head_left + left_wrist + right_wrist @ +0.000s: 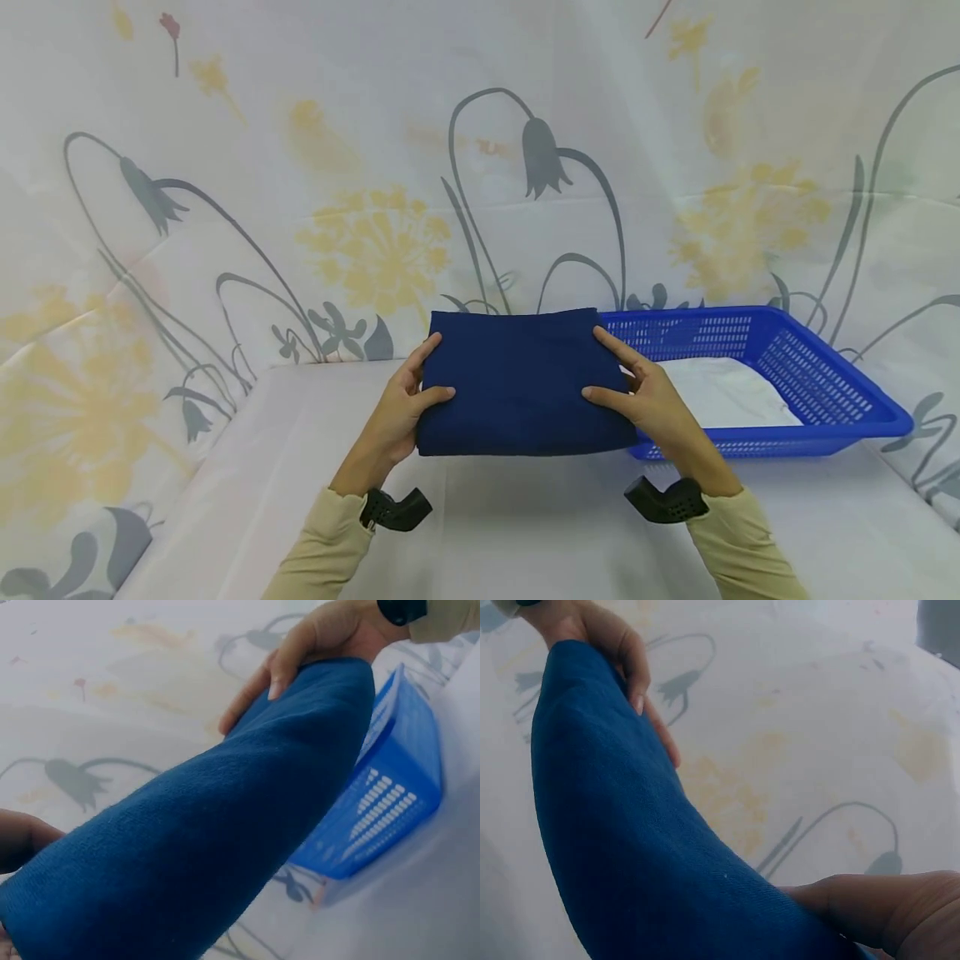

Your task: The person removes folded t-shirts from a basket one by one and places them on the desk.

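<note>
A folded navy blue cloth is held up above the white table, its flat face toward the head camera. My left hand grips its left edge, thumb on the near face and the other fingers partly hidden behind. At the opposite edge my right hand holds it the same way. The left wrist view shows the blue cloth spanning both hands, with my right hand at its far end. In the right wrist view, my left hand is at the far end of the cloth.
A blue plastic basket with perforated walls stands on the table at the right, partly behind the cloth and my right hand. Inside lies a white folded cloth. A flower-printed sheet hangs behind the white table surface.
</note>
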Demonstrator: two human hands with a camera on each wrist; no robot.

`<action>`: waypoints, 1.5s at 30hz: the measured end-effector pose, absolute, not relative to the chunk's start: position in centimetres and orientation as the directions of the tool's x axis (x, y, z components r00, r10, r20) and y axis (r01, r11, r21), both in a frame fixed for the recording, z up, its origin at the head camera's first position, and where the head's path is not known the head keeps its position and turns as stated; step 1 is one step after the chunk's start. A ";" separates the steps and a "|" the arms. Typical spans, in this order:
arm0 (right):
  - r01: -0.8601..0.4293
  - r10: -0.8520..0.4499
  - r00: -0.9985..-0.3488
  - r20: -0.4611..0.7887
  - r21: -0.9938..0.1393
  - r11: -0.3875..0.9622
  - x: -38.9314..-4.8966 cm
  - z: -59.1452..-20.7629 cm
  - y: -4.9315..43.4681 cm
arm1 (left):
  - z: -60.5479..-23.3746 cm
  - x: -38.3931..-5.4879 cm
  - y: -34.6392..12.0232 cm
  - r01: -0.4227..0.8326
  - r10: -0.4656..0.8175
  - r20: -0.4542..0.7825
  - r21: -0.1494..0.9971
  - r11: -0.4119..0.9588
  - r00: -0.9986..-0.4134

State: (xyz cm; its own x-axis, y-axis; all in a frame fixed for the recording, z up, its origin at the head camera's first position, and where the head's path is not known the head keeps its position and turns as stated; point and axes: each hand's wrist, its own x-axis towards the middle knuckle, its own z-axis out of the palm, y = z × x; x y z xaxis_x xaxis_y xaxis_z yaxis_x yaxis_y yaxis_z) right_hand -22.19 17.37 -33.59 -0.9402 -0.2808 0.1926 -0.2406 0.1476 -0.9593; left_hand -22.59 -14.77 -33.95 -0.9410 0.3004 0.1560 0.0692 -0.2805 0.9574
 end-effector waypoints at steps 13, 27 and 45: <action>-0.292 -0.324 -0.923 0.208 -0.927 0.235 -24.0 -36.2 13.7 | -35.7 -23.4 -18.6 0.054 0.267 0.119 0.969 -0.240 -0.956; -0.234 -0.366 -0.920 0.140 -0.945 0.227 -26.1 -39.4 10.6 | -38.5 -25.1 -21.5 0.027 0.247 0.067 0.987 -0.161 -0.967; -0.222 -0.365 -0.930 0.051 -0.868 0.444 -31.0 -41.1 8.8 | -40.1 -29.5 -22.1 -0.072 0.202 -0.063 0.997 -0.037 -0.977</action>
